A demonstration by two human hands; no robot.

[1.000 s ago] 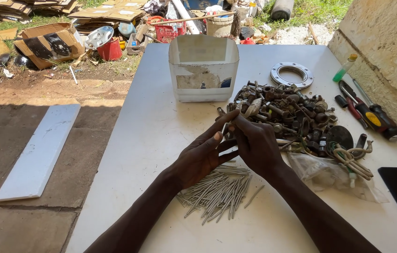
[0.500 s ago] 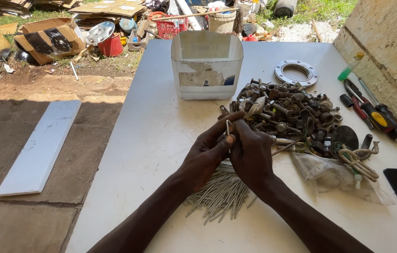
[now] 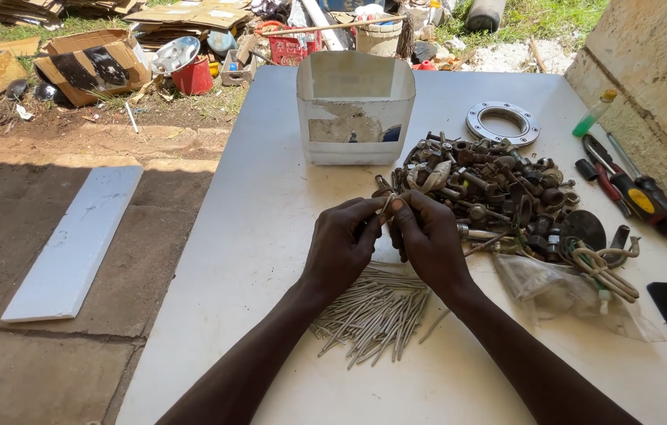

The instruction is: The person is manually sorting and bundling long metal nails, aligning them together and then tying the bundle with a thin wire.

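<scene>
Here, the 2 hands meet above the white table (image 3: pixel 215 260): left hand (image 3: pixel 341 244) and right hand (image 3: pixel 428 240) both pinch 1 small metal fastener (image 3: pixel 386 206), which 1 second earlier sat higher and farther off. It has come nearer, over the pile of nails (image 3: pixel 373 311); the heap of rusty bolts (image 3: pixel 491 185) lies right, the plastic tub (image 3: pixel 355 106) far.

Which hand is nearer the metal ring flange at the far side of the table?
Right. The right hand sits nearer the metal ring flange, which lies beyond it past the hardware pile. The left hand is further to the left, so further from it.
</scene>
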